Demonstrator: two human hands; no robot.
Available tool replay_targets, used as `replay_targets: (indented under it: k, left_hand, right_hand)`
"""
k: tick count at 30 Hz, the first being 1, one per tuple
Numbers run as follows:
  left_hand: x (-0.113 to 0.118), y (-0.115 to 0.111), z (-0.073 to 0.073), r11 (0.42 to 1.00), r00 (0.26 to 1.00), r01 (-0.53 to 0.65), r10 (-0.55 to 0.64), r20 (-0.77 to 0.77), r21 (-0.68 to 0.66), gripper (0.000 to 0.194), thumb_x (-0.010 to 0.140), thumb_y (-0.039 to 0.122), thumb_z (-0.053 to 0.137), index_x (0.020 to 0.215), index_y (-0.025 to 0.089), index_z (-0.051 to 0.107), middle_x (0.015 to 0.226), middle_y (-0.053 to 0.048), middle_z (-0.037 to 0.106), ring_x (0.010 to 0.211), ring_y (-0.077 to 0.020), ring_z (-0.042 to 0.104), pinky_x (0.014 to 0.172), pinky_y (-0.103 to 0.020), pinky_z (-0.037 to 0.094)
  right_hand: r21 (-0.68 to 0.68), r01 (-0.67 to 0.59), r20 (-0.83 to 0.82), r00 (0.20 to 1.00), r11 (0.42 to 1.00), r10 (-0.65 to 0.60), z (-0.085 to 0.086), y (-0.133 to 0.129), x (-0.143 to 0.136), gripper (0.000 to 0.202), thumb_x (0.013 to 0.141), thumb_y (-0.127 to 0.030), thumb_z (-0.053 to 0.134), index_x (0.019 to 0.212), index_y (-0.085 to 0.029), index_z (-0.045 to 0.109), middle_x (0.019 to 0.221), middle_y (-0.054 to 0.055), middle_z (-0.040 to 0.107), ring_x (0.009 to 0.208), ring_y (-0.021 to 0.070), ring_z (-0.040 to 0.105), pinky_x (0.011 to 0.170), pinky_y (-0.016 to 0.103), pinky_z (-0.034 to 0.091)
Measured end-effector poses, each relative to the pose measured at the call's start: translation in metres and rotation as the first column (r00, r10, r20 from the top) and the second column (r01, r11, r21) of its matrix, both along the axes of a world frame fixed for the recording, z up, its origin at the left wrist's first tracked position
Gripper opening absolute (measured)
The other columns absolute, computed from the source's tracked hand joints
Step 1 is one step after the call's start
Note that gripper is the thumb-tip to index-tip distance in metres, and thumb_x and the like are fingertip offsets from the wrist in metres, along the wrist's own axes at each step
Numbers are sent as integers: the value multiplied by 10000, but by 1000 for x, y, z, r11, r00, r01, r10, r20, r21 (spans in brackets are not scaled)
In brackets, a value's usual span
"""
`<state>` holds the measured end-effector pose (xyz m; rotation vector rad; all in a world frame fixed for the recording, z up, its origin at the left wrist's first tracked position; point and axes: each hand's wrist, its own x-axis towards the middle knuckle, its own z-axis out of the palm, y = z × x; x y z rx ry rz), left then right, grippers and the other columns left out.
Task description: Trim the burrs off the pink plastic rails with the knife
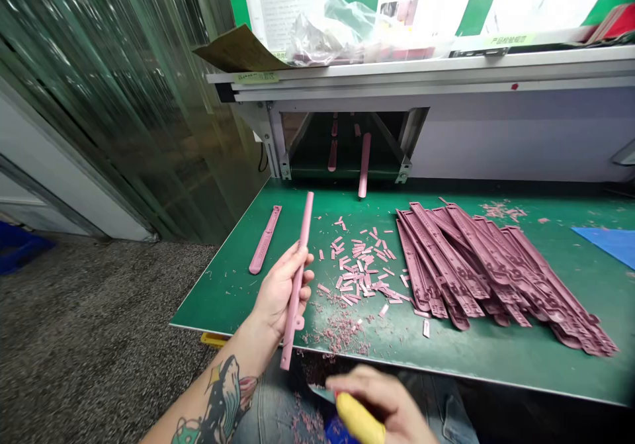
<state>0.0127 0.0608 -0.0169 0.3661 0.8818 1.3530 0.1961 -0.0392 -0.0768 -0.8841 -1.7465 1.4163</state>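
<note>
Gripping a long pink strip [300, 278] over the table's [223, 298] near-left edge, the left hand [285, 285] is closing its fingers around it; beyond the near edge, the right hand [381, 404] is clasping a yellow-handled knife [360, 417].

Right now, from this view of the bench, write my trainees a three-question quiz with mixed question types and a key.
1. True or false: the pile of pink strips lies to the left of the left hand.

2. Multiple choice: what lies between the long strip in the left hand and the pile?
A) the blue sheet
B) scattered small pink pieces
C) the clear plastic bag

3. Fill in the blank: the right hand holds a tool with a ______ handle.

Key: 1 false; 2 B; 3 yellow
</note>
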Motion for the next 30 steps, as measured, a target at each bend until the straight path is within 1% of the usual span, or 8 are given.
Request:
replay_targets:
  k: [4, 12, 17, 20, 22, 25, 27, 30]
  left_hand:
    - [12, 5, 3, 997, 970, 81, -79, -232, 1, 468, 724, 213, 757, 1171, 209, 621, 826, -1, 618, 459, -53, 562, 292, -125, 435]
    - [31, 6, 5, 983, 901, 185, -168, -399, 5, 541, 703, 249, 769, 1217, 208, 604, 767, 11, 587, 423, -56, 536, 277, -135, 400]
    - [30, 6, 9, 986, 894, 166, -148, -424, 6, 604, 695, 248, 775, 1261, 206, 572, 782, 8, 579, 444, -66, 539, 285, -147, 397]
    - [31, 7, 8, 993, 904, 121, -106, -414, 8, 640, 673, 234, 792, 1270, 198, 563, 768, 4, 593, 476, -81, 551, 313, -155, 406]
    - [38, 8, 4, 998, 915, 66, -56, -401, 13, 595, 688, 241, 783, 1245, 202, 578, 726, 18, 582, 493, -73, 539, 360, -146, 419]
    - [59, 9, -5, 1000, 931, -10, 14, -366, 11, 500, 781, 375, 690, 1242, 230, 561, 718, 32, 554, 483, -50, 489, 415, -142, 425]
    - [73, 8, -10, 1000, 940, -10, 15, -340, 17, 471, 852, 472, 565, 1267, 252, 535, 806, 8, 580, 516, -55, 502, 460, -160, 447]
    - [80, 3, -16, 997, 935, 66, -49, -351, 38, 469, 842, 456, 589, 1261, 248, 559, 968, -35, 629, 682, -100, 581, 584, -194, 492]
  right_hand:
    - [407, 34, 184, 976, 913, -119, 34, 32, 8, 255, 824, -287, 671, 1073, -236, 699, 812, 54, 653, 701, 156, 594, 645, 270, 465]
    - [509, 48, 361, 895, 860, -263, 39, 40, 11, 188, 853, -349, 640, 1001, -263, 717, 807, 41, 644, 682, 157, 588, 609, 273, 443]
    - [625, 248, 194, 869, 740, -456, 29, 42, 16, 267, 848, -250, 640, 1113, -237, 662, 858, 63, 631, 734, 177, 577, 649, 300, 448]
    - [405, 371, 73, 898, 836, -434, 25, 45, 10, 238, 871, -262, 604, 1103, -229, 643, 894, 64, 625, 803, 184, 586, 701, 304, 469]
    - [108, 331, -9, 943, 937, -332, 25, 47, -3, 252, 866, -342, 610, 1089, -226, 625, 901, 55, 632, 810, 182, 600, 701, 296, 491]
    - [-184, 217, -191, 949, 959, -252, 28, 55, -19, 353, 823, -451, 638, 1065, -197, 600, 893, 49, 647, 801, 182, 621, 711, 297, 519]
    - [-162, 267, -152, 945, 950, -291, 29, 67, -15, 347, 830, -478, 611, 992, -172, 610, 851, 46, 655, 771, 177, 629, 700, 294, 524]
    - [76, 487, 236, 839, 870, -490, 30, 88, 30, 343, 885, -470, 497, 885, -152, 623, 643, 11, 617, 606, 164, 605, 572, 275, 503]
